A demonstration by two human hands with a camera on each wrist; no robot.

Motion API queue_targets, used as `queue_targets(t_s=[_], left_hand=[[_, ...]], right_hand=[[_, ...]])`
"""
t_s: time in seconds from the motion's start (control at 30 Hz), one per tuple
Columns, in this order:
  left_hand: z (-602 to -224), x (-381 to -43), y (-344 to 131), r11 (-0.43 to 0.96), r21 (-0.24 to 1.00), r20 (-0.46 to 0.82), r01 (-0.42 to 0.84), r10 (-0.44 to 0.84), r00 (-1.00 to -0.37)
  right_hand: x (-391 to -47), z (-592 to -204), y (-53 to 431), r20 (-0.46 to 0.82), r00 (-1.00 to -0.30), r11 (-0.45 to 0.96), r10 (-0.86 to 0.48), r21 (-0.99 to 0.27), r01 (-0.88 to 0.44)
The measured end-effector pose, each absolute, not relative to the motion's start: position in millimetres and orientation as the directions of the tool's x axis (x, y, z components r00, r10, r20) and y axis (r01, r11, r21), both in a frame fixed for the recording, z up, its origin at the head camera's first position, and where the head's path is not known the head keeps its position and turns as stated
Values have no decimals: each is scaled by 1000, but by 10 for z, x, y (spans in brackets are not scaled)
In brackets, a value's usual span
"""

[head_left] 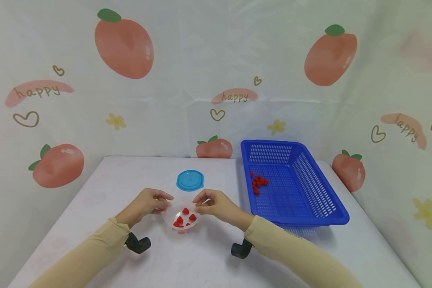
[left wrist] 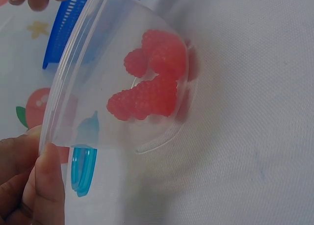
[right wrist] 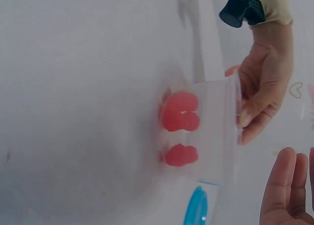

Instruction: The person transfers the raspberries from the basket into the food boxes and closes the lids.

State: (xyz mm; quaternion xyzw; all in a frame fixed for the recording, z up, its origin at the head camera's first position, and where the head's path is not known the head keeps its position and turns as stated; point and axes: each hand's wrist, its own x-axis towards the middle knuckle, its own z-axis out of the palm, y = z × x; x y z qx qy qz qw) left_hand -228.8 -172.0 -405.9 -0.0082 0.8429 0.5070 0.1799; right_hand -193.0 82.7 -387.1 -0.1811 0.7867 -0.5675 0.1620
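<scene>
A clear plastic bowl (left wrist: 112,53) stands on the white table, with several red raspberries (left wrist: 152,95) in its bottom. My left hand (head_left: 149,205) pinches the bowl's rim on the left side, thumb and fingers on either face of the wall. Across from it, my right hand (head_left: 216,206) is at the right of the rim with fingers loosely bent. In the right wrist view its fingers (right wrist: 278,186) extend beside the bowl and hold nothing. Just behind the bowl lies a blue lid (head_left: 190,180).
To the right stands a large blue plastic basket (head_left: 322,192) with slotted walls. Several more raspberries (head_left: 258,182) lie along its left inner side. A printed white cloth (head_left: 176,80) hangs behind the table. Black wrist mounts (head_left: 138,243) stick out below both wrists.
</scene>
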Motion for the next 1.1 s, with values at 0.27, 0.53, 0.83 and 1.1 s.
queue_targets(t_s=[0.27, 0.53, 0.83, 1.1], left_hand=[[-4063, -2285, -1724, 488, 849, -311, -200, 158, -937], [-4065, -2287, -1725, 499, 844, -312, -196, 159, -937], [-4061, -2289, -1720, 494, 846, -315, -202, 156, -936], [-4049, -2283, -1730, 465, 865, -301, -187, 182, -936]], right_hand=[[-1903, -3642, 1028, -4, -889, 245, -458, -962, -122], [-1911, -3357, 1332, 45, -907, 175, -419, -976, -129], [-2070, -3167, 1758, 120, -948, 182, -294, -967, -179], [-2317, -3241, 2148, 99, -977, 242, -187, -960, -143]])
